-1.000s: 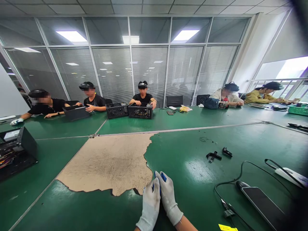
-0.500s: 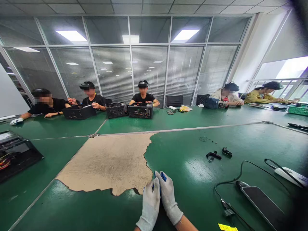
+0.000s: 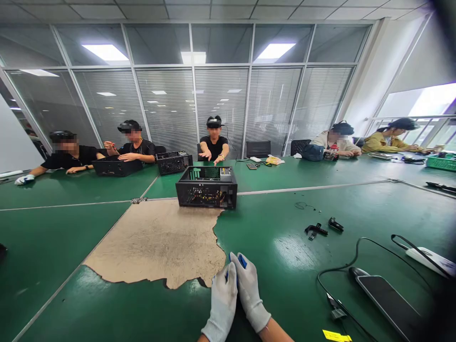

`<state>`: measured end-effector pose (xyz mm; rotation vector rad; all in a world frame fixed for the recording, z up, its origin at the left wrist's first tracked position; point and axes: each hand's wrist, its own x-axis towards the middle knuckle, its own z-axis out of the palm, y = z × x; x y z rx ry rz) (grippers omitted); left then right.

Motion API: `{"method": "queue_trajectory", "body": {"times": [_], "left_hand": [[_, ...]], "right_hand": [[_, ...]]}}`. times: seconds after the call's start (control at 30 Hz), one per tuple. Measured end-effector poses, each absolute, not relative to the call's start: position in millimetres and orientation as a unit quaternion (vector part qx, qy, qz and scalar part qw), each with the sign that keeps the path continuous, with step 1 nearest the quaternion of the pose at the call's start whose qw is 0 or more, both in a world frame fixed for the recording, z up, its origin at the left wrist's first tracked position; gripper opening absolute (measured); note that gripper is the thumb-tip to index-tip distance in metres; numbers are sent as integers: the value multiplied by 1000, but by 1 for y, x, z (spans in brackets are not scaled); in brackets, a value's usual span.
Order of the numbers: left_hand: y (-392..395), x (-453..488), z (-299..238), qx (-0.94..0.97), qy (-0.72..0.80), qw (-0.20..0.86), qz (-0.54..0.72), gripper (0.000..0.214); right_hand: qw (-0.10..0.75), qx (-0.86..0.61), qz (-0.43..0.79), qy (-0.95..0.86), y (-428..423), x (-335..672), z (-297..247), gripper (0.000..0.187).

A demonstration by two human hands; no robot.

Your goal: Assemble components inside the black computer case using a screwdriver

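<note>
My left hand (image 3: 224,301) and my right hand (image 3: 248,289) wear white gloves with blue on the palm side. They rest side by side on the green table, touching each other, fingers drawn together and closed. Nothing shows between them, though the palms are hidden. Just left of my fingertips is the torn edge of a bare tan patch (image 3: 156,242) in the table covering. Beyond it, out of my reach, stands an open black computer case (image 3: 206,194) with wires inside. Behind that case a co-worker holds out both bare hands (image 3: 211,156).
At right lie black plastic parts (image 3: 316,231), a cable (image 3: 319,280), a dark phone-like device (image 3: 386,301) and a white device (image 3: 431,260). Across the table, other people sit by black cases (image 3: 117,166). A green basket (image 3: 441,162) stands at far right.
The computer case has come toward me from the far side, and the co-worker's hands are now off it. The case at the left edge has nearly left view. My hands stay put.
</note>
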<state>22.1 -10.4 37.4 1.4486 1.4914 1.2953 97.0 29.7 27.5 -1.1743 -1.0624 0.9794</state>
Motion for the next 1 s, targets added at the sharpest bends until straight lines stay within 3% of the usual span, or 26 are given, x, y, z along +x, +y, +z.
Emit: {"method": "queue_trajectory", "body": {"times": [0.23,0.4,0.47,0.57,0.63,0.73,1.0], "left_hand": [[-5,24,20,559,581,314,501,62],[-7,20,5,605,587,250,476,55],[-7,20,1,613,585,241,473,52],[-6,24,0,600,595,257,468,55],[-5,27,3,588,604,267,467,58],[-4,32,11,577,616,269,465,62],[-13,22,24,608,584,257,473,59]], "right_hand": [[604,-529,345,-487,24,104,36,50],[545,-511,110,-656,62,127,81,30],[466,-470,-9,-750,99,129,109,36],[281,-410,-115,-860,168,121,152,77],[152,-399,-103,-898,210,114,173,90],[-8,-414,-21,-910,245,104,191,89],[-100,-397,-36,-911,188,86,221,88]]}}
